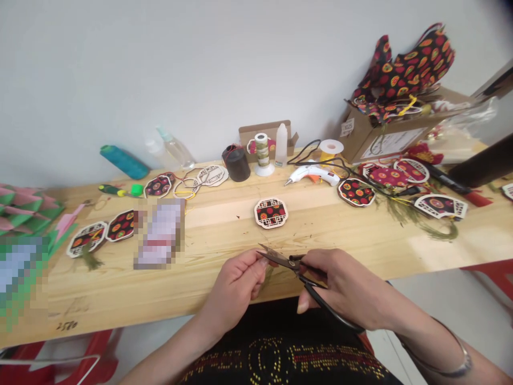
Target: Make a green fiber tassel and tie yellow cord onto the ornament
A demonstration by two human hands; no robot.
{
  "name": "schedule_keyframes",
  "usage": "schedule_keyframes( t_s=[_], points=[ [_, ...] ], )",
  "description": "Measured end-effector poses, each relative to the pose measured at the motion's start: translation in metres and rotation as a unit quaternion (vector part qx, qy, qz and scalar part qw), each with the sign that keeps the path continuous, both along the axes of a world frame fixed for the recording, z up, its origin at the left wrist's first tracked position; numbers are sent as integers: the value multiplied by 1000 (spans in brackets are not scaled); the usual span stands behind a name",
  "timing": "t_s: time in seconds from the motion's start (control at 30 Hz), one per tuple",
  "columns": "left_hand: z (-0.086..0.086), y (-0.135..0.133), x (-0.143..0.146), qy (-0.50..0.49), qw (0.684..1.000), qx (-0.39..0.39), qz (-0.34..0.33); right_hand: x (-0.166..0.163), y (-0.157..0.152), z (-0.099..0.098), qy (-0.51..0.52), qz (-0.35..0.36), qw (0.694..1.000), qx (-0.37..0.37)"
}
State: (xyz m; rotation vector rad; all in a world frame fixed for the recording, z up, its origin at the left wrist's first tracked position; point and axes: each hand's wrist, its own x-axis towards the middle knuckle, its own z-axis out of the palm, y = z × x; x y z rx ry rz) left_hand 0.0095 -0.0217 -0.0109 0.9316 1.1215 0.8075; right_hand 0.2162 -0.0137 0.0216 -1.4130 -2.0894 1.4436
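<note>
Near the table's front edge, my right hand [340,283] grips a pair of black-handled scissors [286,260], whose blades stand a little apart and point left. My left hand [242,278] is closed in a pinch right at the blade tips. What its fingers hold is too small and too hidden to make out. Just beyond both hands, an ornament [271,213] of dark patterned fabric in a pale cut-out frame lies flat on the table. Small dark scraps are scattered around it.
A white glue gun [315,174], a black thread cone [236,162] and a white bottle [281,144] stand or lie behind. More ornaments [356,192] with tassels lie at right. A cardboard box [388,133] holds patterned fabric. A teal thread cone [124,161] lies at left.
</note>
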Motion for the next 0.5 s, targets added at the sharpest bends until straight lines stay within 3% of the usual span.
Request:
schedule_keyframes(
  t_s=[0.37,0.5],
  points=[
    [2,2,1,5,1000,-7,13,3,-1,-11,38,-18,999,-15],
    [2,8,0,-35,996,-34,79,14,-5,-5,25,32,999,-31]
  ],
)
